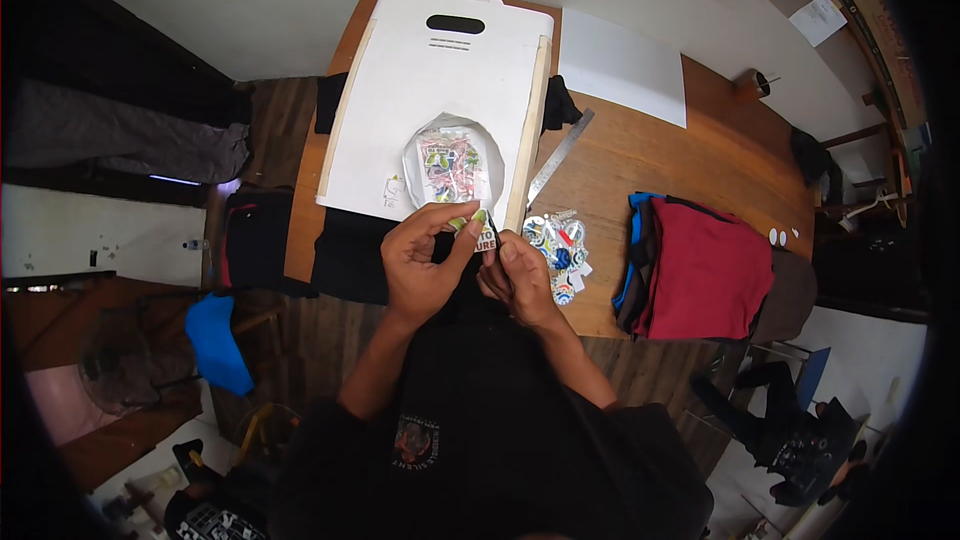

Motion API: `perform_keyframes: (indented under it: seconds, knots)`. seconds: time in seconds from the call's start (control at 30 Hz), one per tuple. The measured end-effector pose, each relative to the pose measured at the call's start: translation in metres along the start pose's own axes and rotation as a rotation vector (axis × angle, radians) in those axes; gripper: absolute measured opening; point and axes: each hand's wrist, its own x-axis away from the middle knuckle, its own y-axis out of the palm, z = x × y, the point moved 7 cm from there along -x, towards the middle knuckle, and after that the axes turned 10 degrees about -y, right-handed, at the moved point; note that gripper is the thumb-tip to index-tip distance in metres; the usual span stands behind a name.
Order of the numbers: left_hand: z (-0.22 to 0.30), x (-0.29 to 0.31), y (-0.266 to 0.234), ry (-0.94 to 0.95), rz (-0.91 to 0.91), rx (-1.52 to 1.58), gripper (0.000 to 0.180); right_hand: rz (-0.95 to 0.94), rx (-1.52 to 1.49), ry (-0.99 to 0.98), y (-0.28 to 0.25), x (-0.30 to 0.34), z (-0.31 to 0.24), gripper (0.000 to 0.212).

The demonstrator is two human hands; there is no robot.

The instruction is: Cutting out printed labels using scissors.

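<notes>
Between both my hands is a small printed sticker (pixel 486 239), white with dark lettering and a green patch. My left hand (pixel 415 258) pinches it from the left with thumb and forefinger. From the right, the fingers of my right hand (pixel 522 278) close on its lower right edge. Just beyond my hands, a whitish round container or opened bag (pixel 412 165) holds several clear-wrapped pink, green and white pieces. It rests on a large white board (pixel 430 80) with a black handle slot. Beside my right hand lies a loose pile of colourful stickers (pixel 560 252).
A metal ruler (pixel 560 156) lies right of the board on the wooden table (pixel 640 155). Folded red cloth (pixel 705 270) is stacked at the right edge. A white sheet (pixel 625 65) and a brown cup (pixel 750 87) stand farther back. A blue chair (pixel 217 342) is at the left.
</notes>
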Motion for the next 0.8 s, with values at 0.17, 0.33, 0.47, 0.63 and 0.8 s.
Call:
perform_keyframes:
  seconds: [0.17,0.33,0.47,0.63,0.8]
  knots:
    - [-0.004,-0.001,-0.002,-0.069,-0.034,0.071,0.025,0.02,-0.024,0.028,-0.002,0.0,0.004,0.036]
    - [-0.004,-0.003,-0.005,-0.066,-0.036,0.055,0.025,0.004,-0.009,0.001,0.005,-0.005,-0.004,0.036]
    - [-0.002,-0.004,-0.007,-0.057,-0.037,0.041,0.025,0.013,-0.027,0.026,0.003,-0.001,0.004,0.036]
    - [0.0,-0.006,-0.01,-0.07,-0.035,0.053,0.028,0.014,-0.008,0.017,0.005,-0.005,0.006,0.036]
    - [0.006,-0.003,-0.017,-0.088,-0.036,0.078,0.031,0.024,-0.009,0.001,0.015,-0.003,0.008,0.036]
